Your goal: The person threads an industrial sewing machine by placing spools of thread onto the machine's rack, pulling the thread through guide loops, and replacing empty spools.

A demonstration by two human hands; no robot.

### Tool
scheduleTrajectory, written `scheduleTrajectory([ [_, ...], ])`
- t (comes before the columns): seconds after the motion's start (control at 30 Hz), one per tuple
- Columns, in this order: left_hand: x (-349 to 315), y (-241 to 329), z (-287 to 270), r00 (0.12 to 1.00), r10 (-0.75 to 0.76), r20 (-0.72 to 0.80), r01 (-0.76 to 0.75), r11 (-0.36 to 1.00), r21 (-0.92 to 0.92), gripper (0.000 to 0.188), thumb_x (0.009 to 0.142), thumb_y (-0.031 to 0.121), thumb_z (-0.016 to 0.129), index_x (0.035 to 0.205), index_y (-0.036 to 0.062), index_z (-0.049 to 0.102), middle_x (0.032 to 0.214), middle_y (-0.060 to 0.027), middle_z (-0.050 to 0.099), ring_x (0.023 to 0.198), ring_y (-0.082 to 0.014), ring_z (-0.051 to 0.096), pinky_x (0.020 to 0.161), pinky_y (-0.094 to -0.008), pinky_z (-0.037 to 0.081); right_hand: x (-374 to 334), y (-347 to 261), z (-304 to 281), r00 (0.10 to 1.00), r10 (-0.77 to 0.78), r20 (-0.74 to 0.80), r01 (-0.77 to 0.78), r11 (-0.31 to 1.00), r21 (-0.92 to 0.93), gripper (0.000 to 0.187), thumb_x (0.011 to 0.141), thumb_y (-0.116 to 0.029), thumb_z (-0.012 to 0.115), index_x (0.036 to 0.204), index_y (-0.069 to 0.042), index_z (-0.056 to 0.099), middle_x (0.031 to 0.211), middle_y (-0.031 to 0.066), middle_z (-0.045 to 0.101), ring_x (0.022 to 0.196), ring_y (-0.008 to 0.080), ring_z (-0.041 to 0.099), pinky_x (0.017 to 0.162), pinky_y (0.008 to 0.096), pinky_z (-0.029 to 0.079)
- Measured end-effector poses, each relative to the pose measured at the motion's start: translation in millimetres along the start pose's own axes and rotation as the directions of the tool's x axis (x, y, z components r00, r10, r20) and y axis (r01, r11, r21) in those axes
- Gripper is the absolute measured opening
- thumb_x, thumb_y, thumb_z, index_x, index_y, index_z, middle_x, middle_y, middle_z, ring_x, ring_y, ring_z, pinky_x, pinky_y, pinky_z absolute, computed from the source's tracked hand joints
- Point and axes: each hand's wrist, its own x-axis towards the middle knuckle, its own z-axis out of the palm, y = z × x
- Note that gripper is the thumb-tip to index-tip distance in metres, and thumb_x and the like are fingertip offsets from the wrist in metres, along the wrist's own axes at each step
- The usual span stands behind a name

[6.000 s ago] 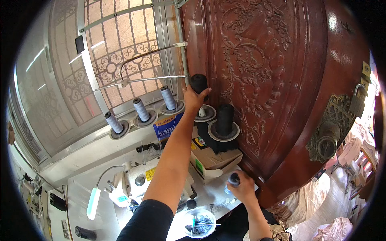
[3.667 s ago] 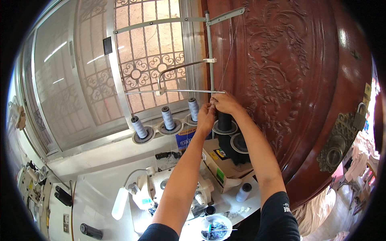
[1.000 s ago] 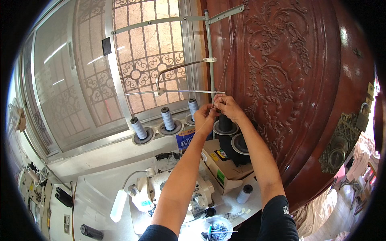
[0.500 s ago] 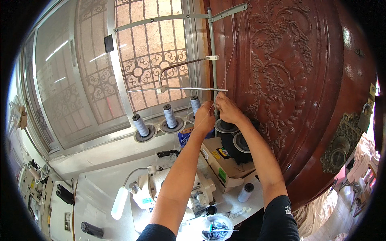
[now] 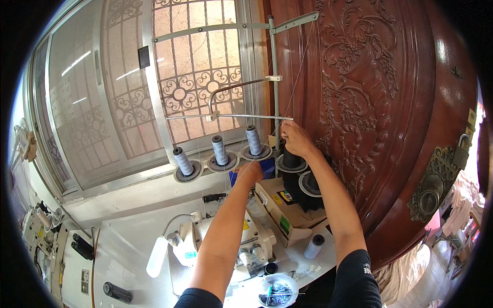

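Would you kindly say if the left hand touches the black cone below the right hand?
Apart; the head view shows a gap between left hand and black cone.

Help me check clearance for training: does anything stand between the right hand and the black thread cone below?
Nothing visible stands between the right hand and the black thread cone; the hand hides the cone's top, so contact is unclear.

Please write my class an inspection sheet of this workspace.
Surface: white tabletop bearing a white metal sewing machine.
Working things: three lavender thread cones on round grey holders; black thread cone.
Clutter: round white plastic tub of dark scraps; brown cardboard box.
Hands: right hand by tip of silver metal rod, grip unclear; left hand before blue cardboard box, fingers unclear.
Cables: nothing seen clearly.
Surroundings: carved reddish-brown wooden door; window with metal grille.
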Motion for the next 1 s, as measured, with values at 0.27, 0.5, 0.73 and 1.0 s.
scheduleTrajectory([
  [0.27, 20.0, 38.3, -7.4, 0.918, 0.035, -0.394, -0.389, 0.262, -0.883, 0.058, 0.078, 0.008, 0.054, 0.127, -0.0007, 0.023, 0.109, -0.0191, 0.05, 0.095, -0.0242, 0.053, 0.082, -0.0312, 0.042, 0.4, -6.7, 1.2, 0.998, -0.06, -0.028, 0.06, 0.998, 0.0, 0.005, 0.066, 0.007, 0.048, 0.07, 0.004, 0.047, 0.079, 0.0135, 0.047, 0.074, 0.0296, 0.051, 0.063, 0.0344, 0.04],
  [0.5, 2.5, 33.5, -0.5, 0.903, -0.156, -0.401, -0.291, 0.465, -0.836, 0.036, 0.079, 0.007, 0.046, 0.114, 0.0036, 0.038, 0.081, -0.018, 0.057, 0.072, -0.0253, 0.056, 0.067, -0.0329, 0.043, 0.9, -5.6, -2.0, 0.997, 0.075, -0.016, -0.076, 0.994, -0.08, 0.007, 0.069, 0.002, 0.052, 0.075, 0.001, 0.056, 0.082, 0.0147, 0.055, 0.079, 0.0324, 0.056, 0.067, 0.0386, 0.044],
  [0.73, -24.4, 42.8, -4.1, 0.763, 0.042, -0.645, -0.392, 0.823, -0.411, 0.014, 0.076, 0.005, 0.048, 0.085, 0.0014, 0.058, 0.071, -0.0185, 0.058, 0.068, -0.0318, 0.058, 0.061, -0.0361, 0.045, -0.4, -9.2, 6.3, 0.999, -0.019, -0.043, 0.001, 0.926, -0.377, 0.006, 0.071, -0.009, 0.053, 0.073, -0.004, 0.056, 0.072, 0.0139, 0.06, 0.07, 0.032, 0.059, 0.062, 0.0421, 0.046],
  [1.0, -31.9, 54.2, 0.8, 0.764, 0.045, -0.644, -0.386, 0.832, -0.4, 0.012, 0.077, 0.004, 0.047, 0.079, 0.0012, 0.058, 0.067, -0.0205, 0.057, 0.067, -0.036, 0.058, 0.06, -0.0411, 0.044, -5.2, -7.0, 12.1, 1.0, 0.009, 0.004, -0.007, 0.888, -0.46, 0.009, 0.067, -0.007, 0.057, 0.076, -0.005, 0.059, 0.081, 0.0155, 0.06, 0.075, 0.03, 0.06, 0.063, 0.0418, 0.047],
])
